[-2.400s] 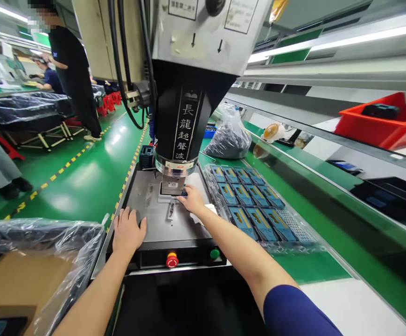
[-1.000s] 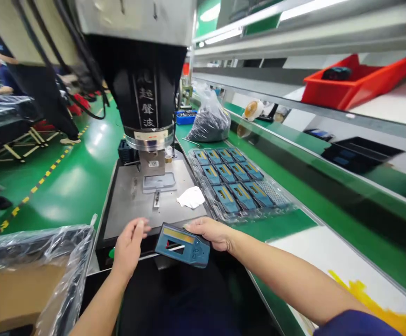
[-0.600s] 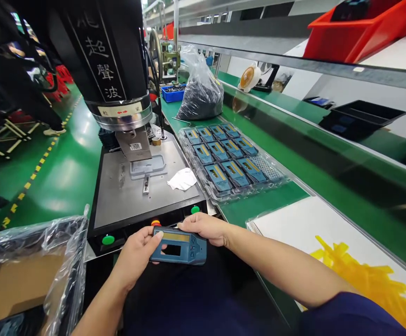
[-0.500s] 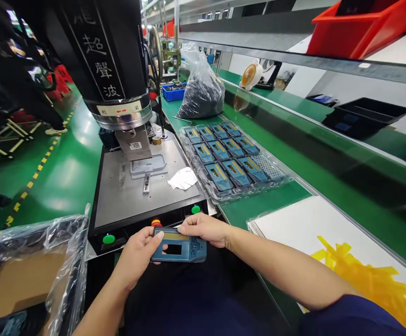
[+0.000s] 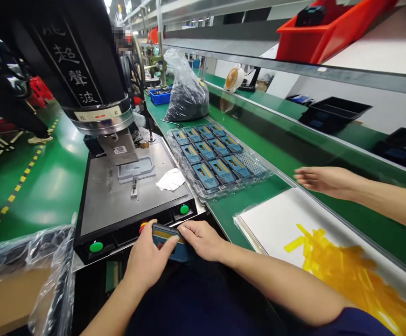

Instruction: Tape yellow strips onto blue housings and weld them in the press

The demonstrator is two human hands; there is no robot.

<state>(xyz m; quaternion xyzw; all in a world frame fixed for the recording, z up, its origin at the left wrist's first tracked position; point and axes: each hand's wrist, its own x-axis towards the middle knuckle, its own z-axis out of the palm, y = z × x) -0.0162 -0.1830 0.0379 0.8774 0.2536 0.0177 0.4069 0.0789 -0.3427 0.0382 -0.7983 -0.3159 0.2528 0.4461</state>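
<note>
I hold a blue plastic device casing (image 5: 168,238) with a yellow strip at its top, just in front of the welding machine's front edge. My left hand (image 5: 147,261) is closed round its left end, thumb on top. My right hand (image 5: 200,239) grips its right end, fingers pressed on the face. Behind them lies the machine's grey base plate (image 5: 119,205) with an empty fixture (image 5: 135,168) under the black ultrasonic horn (image 5: 94,107).
A clear tray (image 5: 220,161) holding several blue casings lies right of the machine. White sheets (image 5: 276,224) carry yellow tape strips (image 5: 332,261). Another person's hand (image 5: 324,179) reaches in from the right. A white cloth (image 5: 171,179) lies on the plate; a plastic-lined box (image 5: 21,280) stands left.
The casing went from the fixture down to the machine's front edge, and both hands closed on it. The view swung right. Another person's hand has come in over the belt.
</note>
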